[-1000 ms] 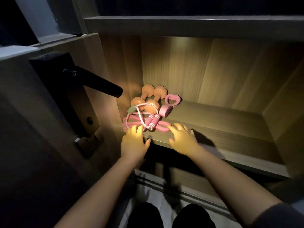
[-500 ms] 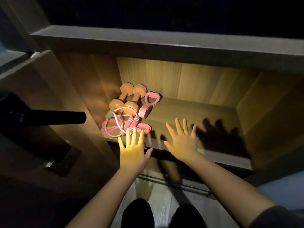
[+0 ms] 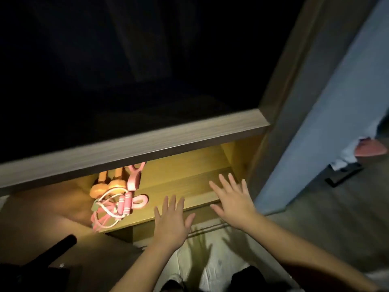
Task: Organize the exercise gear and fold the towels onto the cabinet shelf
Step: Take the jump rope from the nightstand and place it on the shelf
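Note:
On the left end of the lit wooden cabinet shelf (image 3: 189, 186) lie two orange dumbbells (image 3: 111, 182), a pink heart-handled gripper (image 3: 134, 178), and a pink skipping rope (image 3: 113, 209) coiled near the front edge. The shelf board above hides their far ends. My left hand (image 3: 171, 222) hovers spread and flat in front of the shelf edge, right of the rope. My right hand (image 3: 233, 199) is spread too, over the shelf's right part. Neither hand holds anything. No towel is on the shelf.
A thick shelf board (image 3: 134, 144) overhangs the lit shelf. The open door's black lever handle (image 3: 52, 251) juts out at lower left. A blue-grey panel (image 3: 328, 114) stands to the right, with something pink and white (image 3: 366, 148) beyond it on the floor. My feet are below.
Both hands have drawn back from the exercise gear and lifted off the shelf with fingers spread. My view has swung up and to the right.

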Demonstrator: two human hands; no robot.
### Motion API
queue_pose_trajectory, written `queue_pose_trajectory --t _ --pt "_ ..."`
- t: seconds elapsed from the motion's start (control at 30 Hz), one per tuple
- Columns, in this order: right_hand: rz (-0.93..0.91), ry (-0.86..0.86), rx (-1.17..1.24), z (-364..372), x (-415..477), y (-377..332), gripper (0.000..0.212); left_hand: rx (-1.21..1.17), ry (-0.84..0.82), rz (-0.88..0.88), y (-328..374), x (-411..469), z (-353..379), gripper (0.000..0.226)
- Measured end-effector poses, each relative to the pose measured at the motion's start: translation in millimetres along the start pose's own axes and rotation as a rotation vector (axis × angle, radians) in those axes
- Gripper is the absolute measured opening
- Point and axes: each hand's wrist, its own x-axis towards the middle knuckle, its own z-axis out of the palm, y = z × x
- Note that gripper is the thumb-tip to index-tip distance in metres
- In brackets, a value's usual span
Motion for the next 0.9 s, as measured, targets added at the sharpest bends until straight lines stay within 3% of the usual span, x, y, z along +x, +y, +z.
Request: queue_pose_trajectory --t 0.27,0.47,0.9 --pt "0.315 0.04 0.083 11 -64 126 0.069 0.092 -0.02 0.316 148 46 -3 0.066" --pt "0.533 0.04 0.116 13 -123 229 0.07 0.124 -0.152 0.535 268 57 11 0.062" --pt "0.9 0.096 0.267 22 -183 380 0.066 0.238 -0.269 0.885 486 125 29 0.061"
